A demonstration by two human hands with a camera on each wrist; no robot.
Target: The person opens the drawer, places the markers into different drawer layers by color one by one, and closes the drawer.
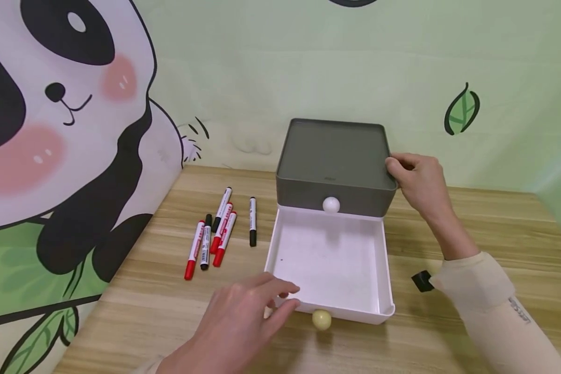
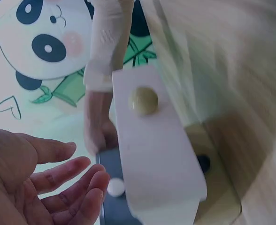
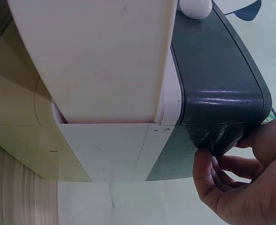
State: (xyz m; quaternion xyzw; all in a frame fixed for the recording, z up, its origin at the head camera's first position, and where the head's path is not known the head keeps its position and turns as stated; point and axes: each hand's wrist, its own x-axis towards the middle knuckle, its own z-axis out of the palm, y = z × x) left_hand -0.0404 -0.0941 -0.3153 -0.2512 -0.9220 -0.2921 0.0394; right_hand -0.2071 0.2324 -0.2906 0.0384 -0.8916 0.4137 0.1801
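A small drawer box [image 1: 335, 153] with a dark grey top section stands on the table. Its white drawer [image 1: 329, 259] is pulled out toward me, and I see nothing but a tiny dark speck inside. A yellowish round knob [image 1: 321, 320] sits on the drawer's front. My left hand [image 1: 243, 317] hovers by the front left corner, fingers loosely bent and holding nothing; the left wrist view shows the palm free. My right hand [image 1: 421, 182] grips the grey section's right edge between thumb and fingers. In the right wrist view, the box's lowest section [image 3: 16, 103] looks yellowish.
Several red and black markers [image 1: 223, 234] lie left of the box, with one black marker [image 1: 253, 222] apart from them. A small black object [image 1: 422, 281] is by the right sleeve. Behind stands a green backdrop [image 1: 229, 78] with a printed panda.
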